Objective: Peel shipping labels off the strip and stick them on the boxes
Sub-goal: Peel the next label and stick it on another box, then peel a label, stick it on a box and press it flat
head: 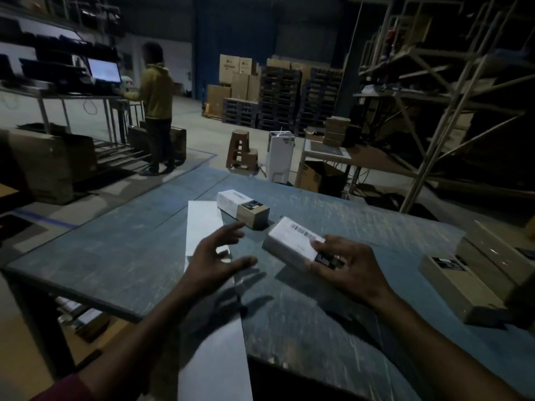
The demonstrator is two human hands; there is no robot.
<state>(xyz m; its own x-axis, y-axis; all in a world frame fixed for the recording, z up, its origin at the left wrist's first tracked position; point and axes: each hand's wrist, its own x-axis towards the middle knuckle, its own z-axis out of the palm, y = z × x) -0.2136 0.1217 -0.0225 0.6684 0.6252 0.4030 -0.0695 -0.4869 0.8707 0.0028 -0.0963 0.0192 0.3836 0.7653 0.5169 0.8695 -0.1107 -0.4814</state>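
Note:
My right hand (346, 270) grips the near end of a small box (289, 244), held just above the table, with a white barcode label covering its top. My left hand (217, 260) hovers open, fingers spread, over the long white label strip (202, 224) that runs from mid-table toward me and hangs over the front edge. A second small box (243, 208), white at one end and tan at the other, lies on the table just behind the strip. Two tan boxes (460, 287) are stacked at the right edge.
The blue-grey table (115, 250) has its left corner at the left and its front edge close to me. A person in a yellow top stands at a workbench with a lit screen (104, 70), far left. Stools, stacked cartons, pallets and metal racks stand beyond.

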